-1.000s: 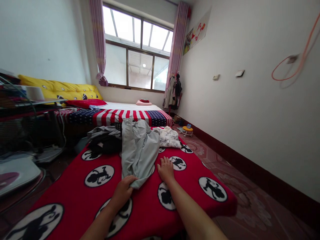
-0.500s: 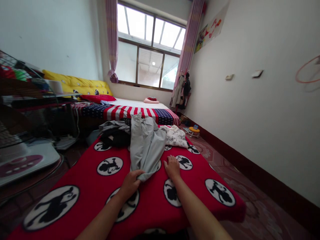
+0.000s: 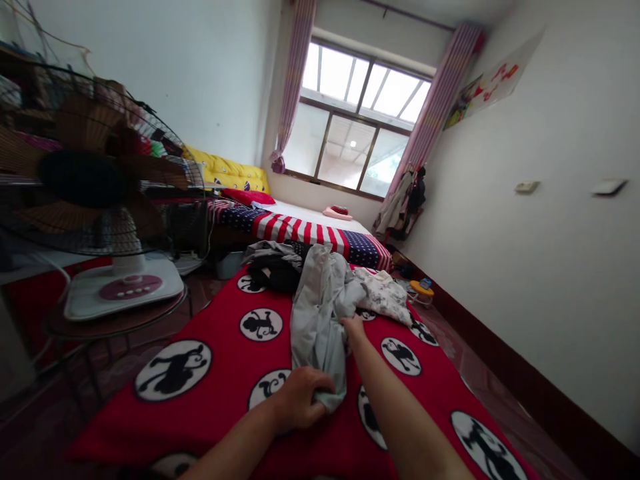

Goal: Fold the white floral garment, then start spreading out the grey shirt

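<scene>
A pale grey-green garment [image 3: 320,310] lies lengthwise on a red blanket with black monkey medallions [image 3: 210,347]. My left hand [image 3: 300,403] is closed around the garment's near end. My right hand [image 3: 353,328] reaches further along and grips the cloth at its right edge; the fingers are partly buried in the fabric. A dark pile of clothes [image 3: 273,267] and a white patterned garment [image 3: 385,300] lie just beyond the grey one.
An electric fan [image 3: 85,193] stands on a small round table at the left. Behind is a bed with a stars-and-stripes cover [image 3: 310,230] and yellow cushions. A white wall runs along the right, with a small yellow stool [image 3: 420,288] on the floor.
The view has swung left, bringing the fan into sight. My left hand has pulled the garment's end nearer to me. My right hand went from flat on the blanket to gripping the cloth.
</scene>
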Motion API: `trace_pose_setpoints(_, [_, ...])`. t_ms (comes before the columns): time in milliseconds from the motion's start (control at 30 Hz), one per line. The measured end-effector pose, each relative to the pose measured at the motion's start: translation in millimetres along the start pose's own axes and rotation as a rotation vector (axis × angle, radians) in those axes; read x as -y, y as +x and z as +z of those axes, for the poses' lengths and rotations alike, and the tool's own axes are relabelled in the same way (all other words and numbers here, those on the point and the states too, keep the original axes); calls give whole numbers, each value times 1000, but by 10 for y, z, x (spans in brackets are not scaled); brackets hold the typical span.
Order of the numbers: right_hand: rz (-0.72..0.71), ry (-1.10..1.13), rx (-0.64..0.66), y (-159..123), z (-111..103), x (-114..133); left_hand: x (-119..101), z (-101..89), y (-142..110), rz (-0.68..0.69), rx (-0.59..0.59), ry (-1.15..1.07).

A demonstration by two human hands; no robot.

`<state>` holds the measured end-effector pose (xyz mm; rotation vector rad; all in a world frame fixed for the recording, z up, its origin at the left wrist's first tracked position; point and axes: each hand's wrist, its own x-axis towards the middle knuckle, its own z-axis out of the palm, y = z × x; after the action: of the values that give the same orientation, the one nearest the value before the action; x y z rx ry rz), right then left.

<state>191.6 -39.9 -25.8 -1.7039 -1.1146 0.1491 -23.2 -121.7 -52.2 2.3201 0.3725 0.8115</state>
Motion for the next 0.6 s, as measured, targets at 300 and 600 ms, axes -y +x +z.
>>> trace_pose_setpoints(300, [46, 178, -610, 526, -1477, 439, 215, -122, 136, -185, -534, -300])
trace_pose_setpoints(600, [-287, 264, -849, 843, -2406, 1249, 323, -64, 218, -295, -675, -333])
